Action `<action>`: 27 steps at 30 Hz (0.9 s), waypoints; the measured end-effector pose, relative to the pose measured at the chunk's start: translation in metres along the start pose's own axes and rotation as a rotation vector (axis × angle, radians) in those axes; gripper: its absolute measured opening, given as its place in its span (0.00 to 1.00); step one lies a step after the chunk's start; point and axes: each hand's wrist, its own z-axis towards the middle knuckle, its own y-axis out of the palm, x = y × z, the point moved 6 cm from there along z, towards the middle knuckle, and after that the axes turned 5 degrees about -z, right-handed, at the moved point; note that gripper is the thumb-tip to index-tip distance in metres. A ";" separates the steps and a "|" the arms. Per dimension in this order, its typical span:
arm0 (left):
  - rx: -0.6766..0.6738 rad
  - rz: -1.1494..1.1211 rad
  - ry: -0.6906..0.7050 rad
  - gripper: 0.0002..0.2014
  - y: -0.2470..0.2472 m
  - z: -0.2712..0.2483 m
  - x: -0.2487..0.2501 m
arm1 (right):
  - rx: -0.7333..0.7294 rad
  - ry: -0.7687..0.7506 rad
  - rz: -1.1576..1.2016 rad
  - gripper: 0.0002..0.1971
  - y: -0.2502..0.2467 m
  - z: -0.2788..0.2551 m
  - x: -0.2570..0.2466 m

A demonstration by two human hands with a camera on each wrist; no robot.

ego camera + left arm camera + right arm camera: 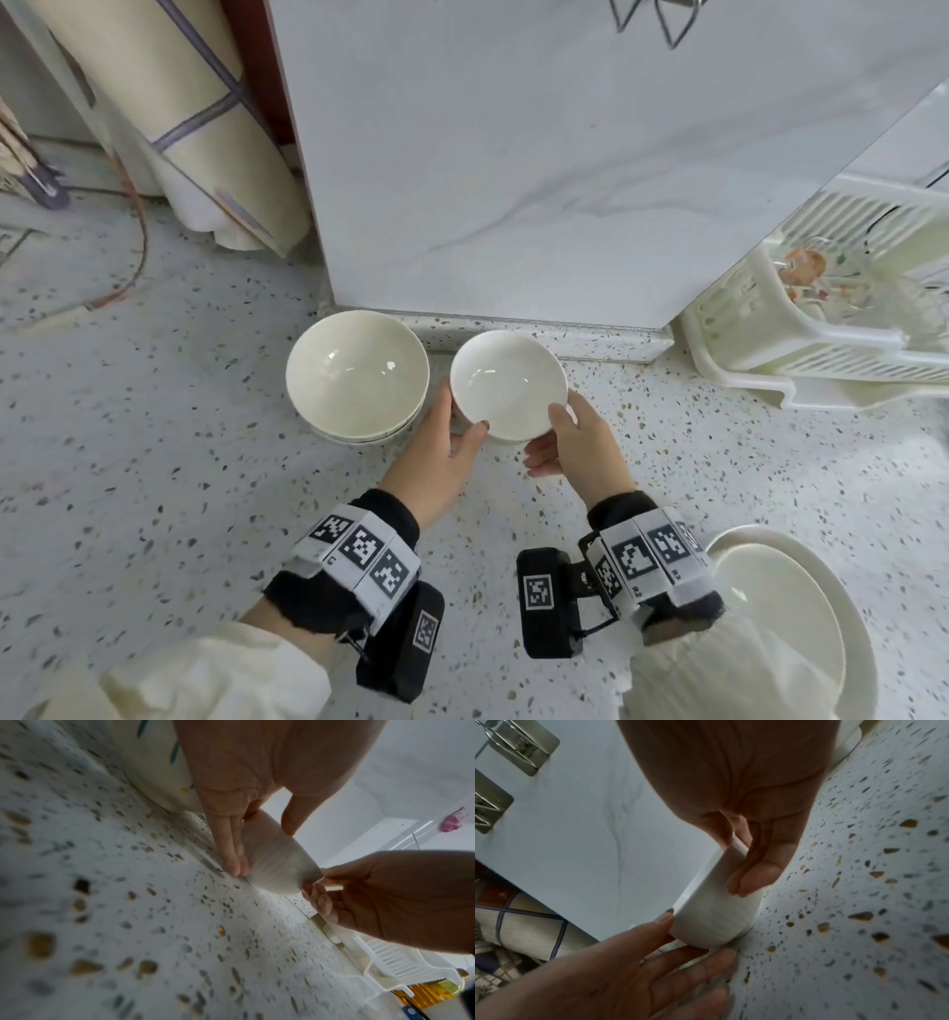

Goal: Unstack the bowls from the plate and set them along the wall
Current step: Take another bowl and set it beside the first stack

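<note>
A small white bowl (508,385) sits low over the speckled counter (154,462), close to the marble wall (513,180), and both hands hold it. My left hand (462,416) has its thumb on the near rim and its fingers (231,845) along the bowl's left side. My right hand (560,437) pinches the right rim, thumb inside, fingers (754,874) outside. In the right wrist view the small bowl (706,914) has its foot at the counter; contact is unclear. Left of it, larger cream bowls (357,375) stand nested by the wall. The white plate (821,591) lies at the bottom right.
A white plastic dish rack (821,349) holding glassware stands at the right against the wall. A rolled mat (179,128) leans at the far left beyond the wall panel. Metal hooks (521,742) hang on the wall above.
</note>
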 end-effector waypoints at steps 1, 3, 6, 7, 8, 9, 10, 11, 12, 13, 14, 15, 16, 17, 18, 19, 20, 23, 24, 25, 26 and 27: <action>0.003 0.007 -0.003 0.29 0.000 0.001 0.000 | 0.001 -0.003 0.003 0.22 0.000 0.000 0.000; 0.012 0.018 -0.017 0.29 0.000 0.003 0.000 | -0.006 -0.017 0.002 0.22 0.001 0.000 -0.001; 0.023 0.025 -0.030 0.29 0.000 0.003 0.002 | -0.021 -0.047 -0.003 0.22 0.001 0.000 -0.003; 0.027 0.031 -0.031 0.29 0.000 0.003 0.002 | -0.027 -0.054 -0.004 0.23 0.001 -0.001 -0.003; 0.031 0.040 -0.033 0.29 -0.001 0.002 0.003 | -0.033 -0.059 -0.004 0.23 0.001 -0.002 -0.003; 0.035 0.050 -0.036 0.29 -0.001 0.002 0.003 | -0.039 -0.063 -0.005 0.23 0.001 -0.003 -0.003; 0.039 0.057 -0.037 0.30 -0.001 0.001 0.004 | -0.046 -0.065 -0.007 0.24 0.001 -0.005 -0.004; 0.041 0.061 -0.038 0.30 -0.001 0.000 0.005 | -0.054 -0.066 -0.011 0.24 0.000 -0.008 -0.004; 0.044 0.068 -0.036 0.29 -0.001 -0.001 0.005 | -0.062 -0.065 -0.017 0.24 -0.001 -0.011 -0.005; 0.047 0.078 -0.035 0.29 -0.001 -0.003 0.007 | -0.069 -0.064 -0.026 0.25 -0.003 -0.015 -0.006; 0.049 0.093 -0.036 0.28 -0.001 -0.006 0.008 | -0.074 -0.067 -0.035 0.25 -0.005 -0.020 -0.007; 0.051 0.105 -0.042 0.27 0.000 -0.009 0.008 | -0.078 -0.072 -0.046 0.25 -0.009 -0.024 -0.009; 0.055 0.115 -0.055 0.26 0.000 -0.012 0.008 | -0.081 -0.083 -0.058 0.25 -0.013 -0.031 -0.011; 0.057 0.128 -0.073 0.26 0.001 -0.016 0.007 | -0.086 -0.099 -0.070 0.24 -0.018 -0.037 -0.014; 0.060 0.147 -0.090 0.26 0.003 -0.021 0.006 | -0.092 -0.120 -0.081 0.22 -0.024 -0.044 -0.016; 0.061 0.170 -0.105 0.25 0.005 -0.026 0.005 | -0.099 -0.142 -0.091 0.20 -0.031 -0.052 -0.018; 0.063 0.186 -0.114 0.23 0.009 -0.032 0.005 | -0.104 -0.163 -0.101 0.18 -0.039 -0.060 -0.019; 0.062 0.194 -0.112 0.18 0.025 -0.051 0.008 | -0.081 -0.212 -0.133 0.15 -0.071 -0.083 -0.015; 0.060 0.198 -0.104 0.17 0.033 -0.056 0.009 | -0.057 -0.223 -0.154 0.14 -0.083 -0.090 -0.011; 0.059 0.203 -0.093 0.16 0.041 -0.062 0.011 | -0.028 -0.231 -0.183 0.14 -0.096 -0.096 -0.006; 0.058 0.205 -0.080 0.15 0.050 -0.067 0.013 | 0.005 -0.239 -0.221 0.13 -0.110 -0.102 0.001; 0.055 0.205 -0.066 0.15 0.060 -0.072 0.015 | 0.038 -0.249 -0.269 0.13 -0.124 -0.107 0.007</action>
